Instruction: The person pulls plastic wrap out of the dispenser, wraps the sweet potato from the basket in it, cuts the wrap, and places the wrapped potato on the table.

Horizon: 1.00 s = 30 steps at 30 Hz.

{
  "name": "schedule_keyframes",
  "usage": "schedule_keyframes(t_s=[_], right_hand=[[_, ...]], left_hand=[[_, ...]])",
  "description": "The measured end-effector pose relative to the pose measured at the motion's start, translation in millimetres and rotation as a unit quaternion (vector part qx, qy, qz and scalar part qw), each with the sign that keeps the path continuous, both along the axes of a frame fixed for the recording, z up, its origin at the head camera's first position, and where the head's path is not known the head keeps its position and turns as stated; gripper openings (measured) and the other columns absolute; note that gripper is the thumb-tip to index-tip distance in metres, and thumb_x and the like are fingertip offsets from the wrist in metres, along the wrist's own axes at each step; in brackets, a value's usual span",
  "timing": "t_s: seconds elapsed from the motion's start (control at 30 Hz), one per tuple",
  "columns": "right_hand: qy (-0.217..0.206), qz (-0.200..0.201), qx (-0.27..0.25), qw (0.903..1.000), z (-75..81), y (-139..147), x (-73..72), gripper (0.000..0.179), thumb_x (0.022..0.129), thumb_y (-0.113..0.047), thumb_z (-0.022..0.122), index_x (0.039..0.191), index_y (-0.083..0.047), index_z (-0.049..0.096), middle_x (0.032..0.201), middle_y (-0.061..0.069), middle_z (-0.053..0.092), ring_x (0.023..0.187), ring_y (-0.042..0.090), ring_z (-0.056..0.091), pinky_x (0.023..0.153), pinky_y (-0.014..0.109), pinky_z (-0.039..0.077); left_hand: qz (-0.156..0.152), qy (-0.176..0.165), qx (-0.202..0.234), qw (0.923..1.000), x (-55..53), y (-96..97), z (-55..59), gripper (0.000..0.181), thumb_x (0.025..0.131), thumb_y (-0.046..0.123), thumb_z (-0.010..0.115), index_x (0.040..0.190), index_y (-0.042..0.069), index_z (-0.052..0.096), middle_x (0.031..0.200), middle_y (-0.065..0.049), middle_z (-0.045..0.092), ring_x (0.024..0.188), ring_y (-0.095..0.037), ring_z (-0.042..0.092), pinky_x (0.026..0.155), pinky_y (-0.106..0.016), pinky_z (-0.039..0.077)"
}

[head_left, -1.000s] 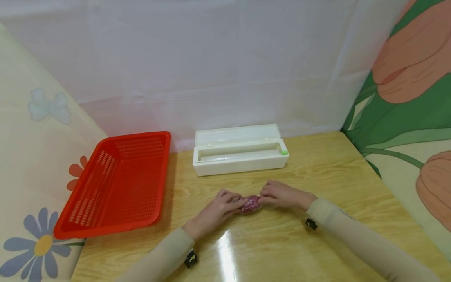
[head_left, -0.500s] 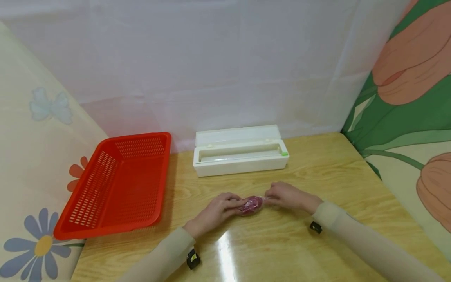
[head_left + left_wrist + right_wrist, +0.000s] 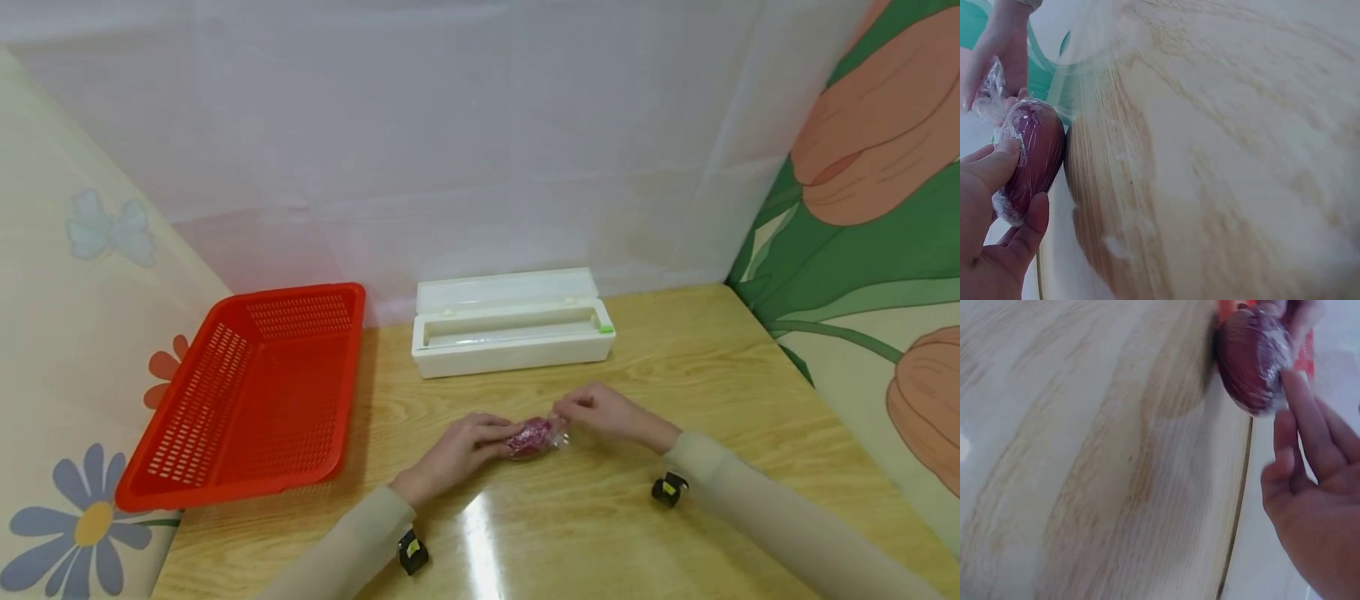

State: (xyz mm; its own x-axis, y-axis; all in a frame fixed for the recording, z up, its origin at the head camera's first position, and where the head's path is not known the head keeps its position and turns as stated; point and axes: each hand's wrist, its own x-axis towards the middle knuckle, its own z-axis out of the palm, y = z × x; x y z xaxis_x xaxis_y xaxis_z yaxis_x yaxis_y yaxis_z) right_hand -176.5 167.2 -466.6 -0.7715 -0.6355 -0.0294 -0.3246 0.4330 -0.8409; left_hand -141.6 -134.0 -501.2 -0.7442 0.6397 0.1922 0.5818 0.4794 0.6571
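A dark-red oval fruit or vegetable [image 3: 529, 438], wrapped in clear cling film, lies low over the wooden table. My left hand [image 3: 467, 448] grips its left end; the left wrist view shows the thumb on the wrapped top and fingers beneath the lower end. Loose crinkled cling film [image 3: 992, 94] flares from the other end. Beside that film is my right hand [image 3: 606, 412], its fingertips right at the film's edge. In the right wrist view its index finger [image 3: 1302, 403] reaches out to the wrapped end, the other fingers loosely bent.
Behind the hands stands a long white cling film dispenser [image 3: 517, 357], lid raised, with a green slider [image 3: 606, 329] at its right end. A red plastic basket [image 3: 347, 400] sits at the left table edge. White and printed cloths hang around the wooden table [image 3: 600, 533].
The right hand drew the film end rightward into a twist, then came off it and moved slightly left and up. The film end now spreads loose. The left hand keeps its grip.
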Motion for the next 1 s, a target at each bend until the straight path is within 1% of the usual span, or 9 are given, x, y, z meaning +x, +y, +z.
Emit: schedule_keyframes(t_s=[0.1, 0.17, 0.27, 0.33, 0.5, 0.7, 0.8, 0.9, 1.0], right_hand=[[-0.029, 0.019, -0.02, 0.9992, -2.9, 1, -2.8, 0.032, 0.11, -0.012, 0.048, 0.114, 0.004, 0.075, 0.103, 0.013, 0.078, 0.091, 0.035, 0.07, 0.079, 0.035, 0.058], [-0.031, 0.026, -0.023, 0.9989, -5.8, 0, -3.5, 0.027, 0.107, -0.011, 0.054, 0.117, 0.003, 0.074, 0.108, 0.014, 0.077, 0.094, 0.032, 0.07, 0.083, 0.035, 0.059], [-0.018, 0.023, -0.019, 0.9994, -11.8, -3, -2.6, 0.02, 0.102, -0.013, 0.066, 0.115, -0.001, 0.075, 0.112, 0.011, 0.077, 0.097, 0.019, 0.071, 0.086, 0.028, 0.057], [-0.012, 0.012, -0.025, 0.9995, -15.2, -7, -1.0, 0.017, 0.099, -0.014, 0.071, 0.111, -0.004, 0.076, 0.11, 0.009, 0.077, 0.097, 0.015, 0.069, 0.086, 0.027, 0.056], [0.027, -0.03, -0.046, 0.9981, -20.8, -17, 2.0, 0.01, 0.094, -0.015, 0.077, 0.101, -0.008, 0.08, 0.101, 0.003, 0.074, 0.096, 0.014, 0.066, 0.09, 0.03, 0.053], [0.062, -0.039, -0.037, 0.9966, -21.8, -24, 3.2, 0.015, 0.094, -0.014, 0.077, 0.107, -0.007, 0.075, 0.097, -0.001, 0.072, 0.09, 0.01, 0.065, 0.083, 0.027, 0.056], [0.118, -0.017, -0.02, 0.9927, -19.8, -25, 4.3, 0.012, 0.093, -0.012, 0.077, 0.104, -0.007, 0.077, 0.097, -0.001, 0.073, 0.09, 0.011, 0.066, 0.082, 0.027, 0.058], [0.196, 0.02, 0.006, 0.9804, -18.8, -24, 6.0, 0.013, 0.094, -0.011, 0.076, 0.105, -0.007, 0.081, 0.1, 0.002, 0.071, 0.092, 0.014, 0.066, 0.082, 0.028, 0.058], [0.242, 0.056, 0.03, 0.9682, -17.2, -23, 8.5, 0.02, 0.096, -0.011, 0.075, 0.114, -0.006, 0.08, 0.105, 0.004, 0.065, 0.093, 0.014, 0.062, 0.081, 0.026, 0.057]], left_hand=[[0.003, -0.006, -0.001, 1.0, -0.5, -0.2, -0.5, 0.04, 0.097, 0.02, 0.073, 0.137, 0.019, 0.069, 0.136, -0.011, 0.068, 0.125, -0.03, 0.063, 0.109, -0.05, 0.049], [0.003, -0.008, 0.001, 1.0, -1.1, -0.4, -1.4, 0.04, 0.097, 0.019, 0.073, 0.137, 0.02, 0.069, 0.136, -0.01, 0.069, 0.125, -0.029, 0.064, 0.109, -0.05, 0.049], [0.001, -0.009, 0.005, 0.9999, -2.2, -0.8, -2.8, 0.04, 0.097, 0.019, 0.073, 0.137, 0.02, 0.069, 0.135, -0.01, 0.069, 0.124, -0.03, 0.064, 0.109, -0.05, 0.049], [-0.002, -0.005, 0.01, 0.9999, -3.1, -0.7, -3.7, 0.04, 0.097, 0.019, 0.073, 0.136, 0.019, 0.07, 0.134, -0.01, 0.069, 0.124, -0.029, 0.065, 0.108, -0.05, 0.049], [-0.011, 0.0, 0.016, 0.9998, -4.4, 0.5, -3.9, 0.04, 0.097, 0.02, 0.073, 0.136, 0.019, 0.07, 0.134, -0.006, 0.07, 0.122, -0.025, 0.066, 0.107, -0.047, 0.05], [-0.019, -0.005, 0.021, 0.9996, -5.5, 2.5, -1.7, 0.041, 0.097, 0.02, 0.073, 0.138, 0.019, 0.068, 0.136, -0.001, 0.069, 0.121, -0.021, 0.067, 0.105, -0.044, 0.051], [-0.019, -0.012, 0.029, 0.9993, -6.5, 2.6, -1.8, 0.041, 0.097, 0.019, 0.073, 0.137, 0.019, 0.069, 0.135, 0.001, 0.069, 0.121, -0.019, 0.067, 0.105, -0.043, 0.051], [-0.012, -0.017, 0.033, 0.9992, -6.9, 2.1, -2.3, 0.041, 0.097, 0.019, 0.073, 0.137, 0.018, 0.069, 0.134, 0.003, 0.07, 0.117, -0.016, 0.068, 0.103, -0.039, 0.053], [0.002, -0.018, 0.03, 0.9994, -6.5, 1.2, -2.7, 0.041, 0.096, 0.02, 0.074, 0.136, 0.014, 0.069, 0.131, 0.001, 0.071, 0.109, -0.015, 0.07, 0.097, -0.036, 0.055]])
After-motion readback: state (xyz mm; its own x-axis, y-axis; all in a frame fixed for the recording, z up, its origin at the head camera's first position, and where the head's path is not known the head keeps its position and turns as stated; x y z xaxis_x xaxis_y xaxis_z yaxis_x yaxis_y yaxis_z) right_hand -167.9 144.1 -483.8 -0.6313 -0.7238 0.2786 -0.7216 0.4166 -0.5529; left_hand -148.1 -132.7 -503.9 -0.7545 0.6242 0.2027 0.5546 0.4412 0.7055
